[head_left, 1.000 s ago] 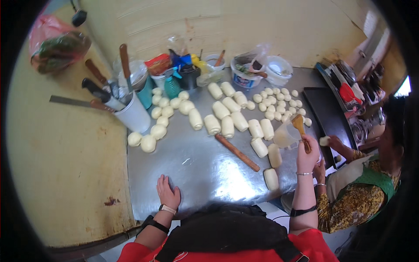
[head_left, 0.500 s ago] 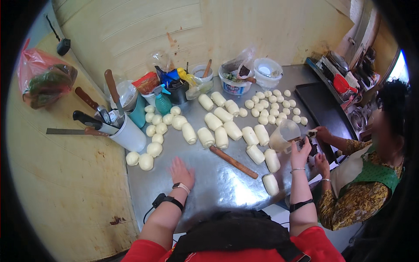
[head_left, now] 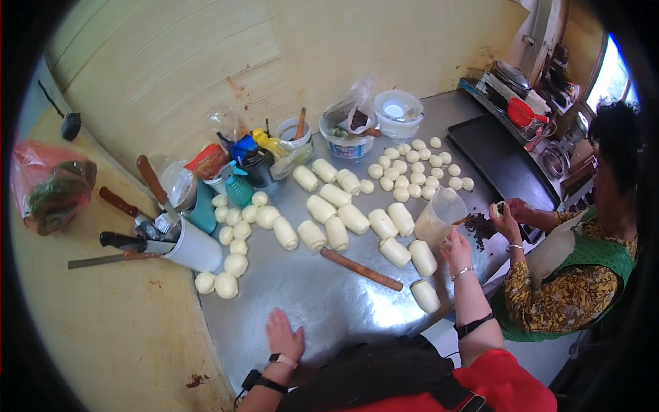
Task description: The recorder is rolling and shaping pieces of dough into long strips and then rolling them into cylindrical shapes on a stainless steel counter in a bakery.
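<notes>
Our right hand (head_left: 456,251): fingers partly curled, hold unclear to us, just beside a clear jug (head_left: 439,218). Our left hand (head_left: 285,336): spread, unladen, at the metal table (head_left: 322,299). Beyond: rolling pin (head_left: 362,269); white dough rolls (head_left: 354,220), mid-table.

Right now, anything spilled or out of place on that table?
Yes: a patch of dark crumbs lies loose on the metal table, just right of the clear jug. It looks odd because it's outside any container; whether spilled or put there on purpose, I can't tell.
</notes>
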The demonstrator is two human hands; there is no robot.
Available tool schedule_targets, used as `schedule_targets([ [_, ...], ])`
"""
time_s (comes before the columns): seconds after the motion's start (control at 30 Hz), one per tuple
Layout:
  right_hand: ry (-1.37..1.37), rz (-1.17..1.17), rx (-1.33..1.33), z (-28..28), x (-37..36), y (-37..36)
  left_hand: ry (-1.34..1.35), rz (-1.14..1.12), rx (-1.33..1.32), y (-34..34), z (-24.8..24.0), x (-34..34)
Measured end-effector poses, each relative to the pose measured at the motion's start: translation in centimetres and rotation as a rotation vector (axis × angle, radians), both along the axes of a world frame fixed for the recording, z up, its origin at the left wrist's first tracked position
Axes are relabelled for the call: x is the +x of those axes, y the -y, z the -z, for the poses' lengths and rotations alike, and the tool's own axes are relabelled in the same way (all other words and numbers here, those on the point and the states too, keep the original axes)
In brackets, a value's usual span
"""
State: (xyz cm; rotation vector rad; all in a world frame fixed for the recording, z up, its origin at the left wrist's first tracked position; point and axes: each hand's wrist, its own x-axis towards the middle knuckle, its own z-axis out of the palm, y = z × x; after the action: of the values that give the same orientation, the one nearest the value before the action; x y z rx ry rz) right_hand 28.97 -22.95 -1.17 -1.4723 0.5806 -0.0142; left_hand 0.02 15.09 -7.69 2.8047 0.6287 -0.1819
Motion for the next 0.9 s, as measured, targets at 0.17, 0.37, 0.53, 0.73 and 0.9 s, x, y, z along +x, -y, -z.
schedule_targets([
  [0.17,0.193,0.146,0.273,-3.1,1.1,0.6,-0.002,-0.204,0.015,-2.6,-0.4,-0.2],
  [0.37,0.395,0.263,0.256,-3.6,12.6,1.9,0.087,-0.325,0.026,0.6,0.8,5.9],
  [0.53,0.325,0.394,0.168,-1.9,26.1,-0.1,0.095,-0.2,0.014,3.6,0.2,8.7],
  [0.73,0.331,0.411,-0.119,5.2,41.4,1.7,0.078,-0.163,0.042,3.1,0.5,9.3],
  [0.9,0.252,0.329,-0.248,8.3,48.4,3.3,0.095,-0.07,0.06,2.8,0.7,9.3],
])
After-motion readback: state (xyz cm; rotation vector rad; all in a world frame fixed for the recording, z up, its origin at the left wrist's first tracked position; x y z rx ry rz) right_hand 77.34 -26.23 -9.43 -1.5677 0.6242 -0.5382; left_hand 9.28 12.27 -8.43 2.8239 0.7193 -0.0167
